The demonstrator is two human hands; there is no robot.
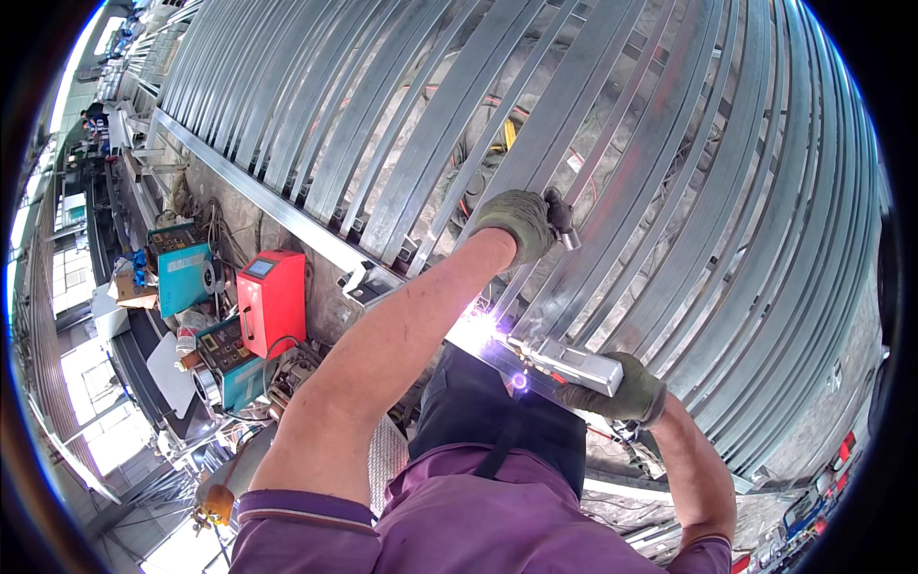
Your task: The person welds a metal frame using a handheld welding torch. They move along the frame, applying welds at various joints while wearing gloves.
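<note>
My right hand [626,390], in a green work glove, is closed around a silver handheld welding gun [574,365]. From the gun's tip a bright violet-white arc [481,325] flares at the long metal edge rail [287,228] in front of me, and the glare hides the joint. My gloved left hand [514,222] rests over the steel bars [535,153], closed around what looks like a hammer [562,218] with a short, shiny cylindrical end. The hammer's handle is mostly hidden by the glove.
Rows of long grey steel bars with gaps fan out ahead and to the right. A yellow object [507,136] and cables lie beneath them. On the left stand a red machine [272,301], teal machines [184,277] and an orange-capped cylinder [218,502].
</note>
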